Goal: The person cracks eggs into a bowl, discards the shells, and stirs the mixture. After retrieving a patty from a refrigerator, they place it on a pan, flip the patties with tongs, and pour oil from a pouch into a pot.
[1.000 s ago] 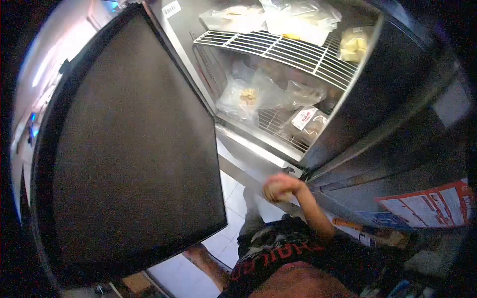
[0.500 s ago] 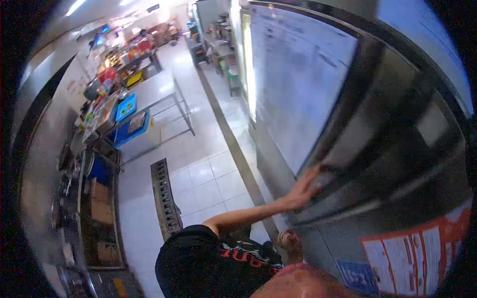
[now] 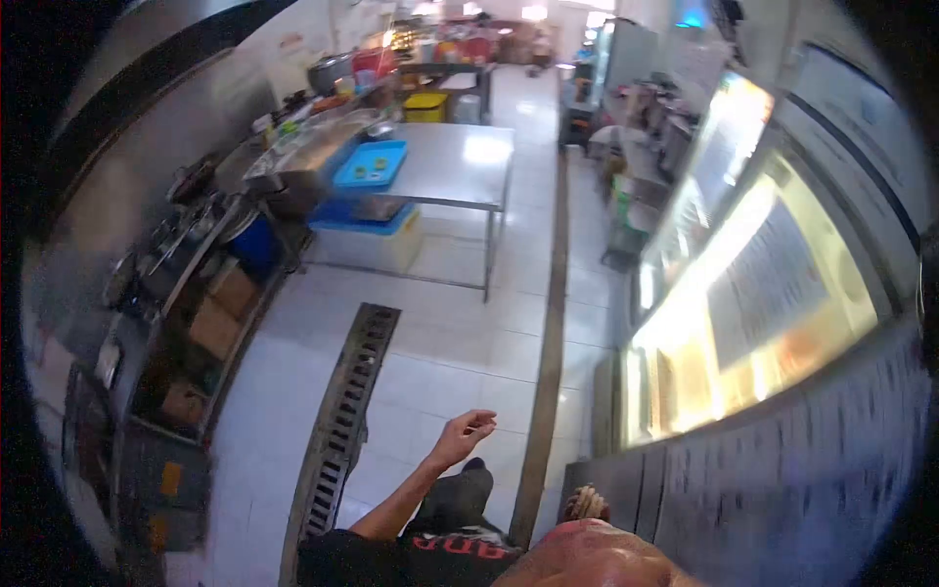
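Your left hand (image 3: pixel 463 439) has come away from the door handle since the last frame and hangs, let go, fingers loosely curled, just right of the floor drain (image 3: pixel 346 421). Your right hand (image 3: pixel 603 513), farther right of the drain and mostly hidden, looks wrapped round a pale ridged bundle (image 3: pixel 585 500), too blurry to name. Beyond the drain there's a steel table (image 3: pixel 455 166) with a blue tray (image 3: pixel 371 164), and well right of it a lit fridge (image 3: pixel 753 303)
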Demonstrator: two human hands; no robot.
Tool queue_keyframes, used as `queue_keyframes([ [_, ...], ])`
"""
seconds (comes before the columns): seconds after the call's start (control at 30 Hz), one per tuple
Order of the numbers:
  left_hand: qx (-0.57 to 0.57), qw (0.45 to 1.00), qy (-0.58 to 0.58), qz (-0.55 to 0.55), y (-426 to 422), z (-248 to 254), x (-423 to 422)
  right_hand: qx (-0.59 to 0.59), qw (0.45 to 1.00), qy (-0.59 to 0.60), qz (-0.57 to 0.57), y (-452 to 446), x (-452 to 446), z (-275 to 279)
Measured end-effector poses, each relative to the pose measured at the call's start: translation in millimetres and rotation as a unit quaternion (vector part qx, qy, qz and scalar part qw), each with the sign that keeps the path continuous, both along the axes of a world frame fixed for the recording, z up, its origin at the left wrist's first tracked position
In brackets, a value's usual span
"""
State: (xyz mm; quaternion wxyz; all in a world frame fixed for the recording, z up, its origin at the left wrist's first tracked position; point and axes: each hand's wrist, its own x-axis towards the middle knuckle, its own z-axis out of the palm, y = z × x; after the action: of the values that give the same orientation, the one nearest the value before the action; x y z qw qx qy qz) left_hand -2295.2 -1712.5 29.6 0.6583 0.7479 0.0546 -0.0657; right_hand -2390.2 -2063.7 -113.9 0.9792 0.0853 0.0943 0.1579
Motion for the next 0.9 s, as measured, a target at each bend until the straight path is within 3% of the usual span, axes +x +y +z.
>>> queue_keyframes([
  [0.2, -0.106, 0.994, 0.025, 0.023, 26.0, 9.0, 209.8, -0.072, 0.996, 0.037, 0.034, 73.9, 236.4, 105.8],
  [0.27, -0.105, 0.994, 0.005, -0.008, 20.9, 2.6, 300.1, -0.120, 0.991, 0.038, 0.034, 84.5, 323.4, 99.4],
  [0.3, -0.136, 0.991, 0.006, -0.011, 15.3, -10.4, 345.7, -0.112, 0.991, 0.046, 0.055, 77.2, 368.1, 63.6],
  [0.47, -0.171, 0.983, 0.068, 0.021, 13.7, -40.5, 562.8, -0.242, 0.966, 0.019, 0.085, 81.5, 587.5, 44.9],
  [0.53, -0.178, 0.978, 0.090, 0.059, 24.0, -38.7, 642.3, -0.326, 0.939, -0.038, 0.102, 96.5, 704.0, 61.6],
  [0.6, -0.197, 0.968, 0.092, 0.124, 38.7, -23.9, 713.4, -0.255, 0.960, -0.001, 0.116, 108.4, 828.4, 64.5],
  [0.63, -0.197, 0.965, 0.079, 0.154, 47.7, -7.4, 747.6, -0.315, 0.931, -0.068, 0.175, 120.8, 894.3, 100.4],
  [0.67, -0.202, 0.961, 0.066, 0.176, 59.4, 7.0, 780.3, -0.261, 0.939, -0.121, 0.189, 135.5, 950.0, 132.2],
  [0.73, -0.226, 0.947, 0.038, 0.223, 78.6, 25.1, 841.7, -0.263, 0.944, -0.034, 0.198, 156.6, 1077.0, 131.9],
  [0.77, -0.224, 0.941, 0.032, 0.252, 86.2, 18.4, 870.1, -0.374, 0.889, -0.156, 0.213, 178.4, 1132.4, 163.1],
  [0.87, -0.221, 0.914, 0.018, 0.340, 125.9, -23.4, 970.3, -0.356, 0.836, -0.323, 0.263, 228.0, 1307.4, 154.5],
  [0.9, -0.230, 0.902, 0.023, 0.365, 139.1, -45.4, 1008.1, -0.347, 0.850, -0.283, 0.278, 240.5, 1353.3, 142.7],
])
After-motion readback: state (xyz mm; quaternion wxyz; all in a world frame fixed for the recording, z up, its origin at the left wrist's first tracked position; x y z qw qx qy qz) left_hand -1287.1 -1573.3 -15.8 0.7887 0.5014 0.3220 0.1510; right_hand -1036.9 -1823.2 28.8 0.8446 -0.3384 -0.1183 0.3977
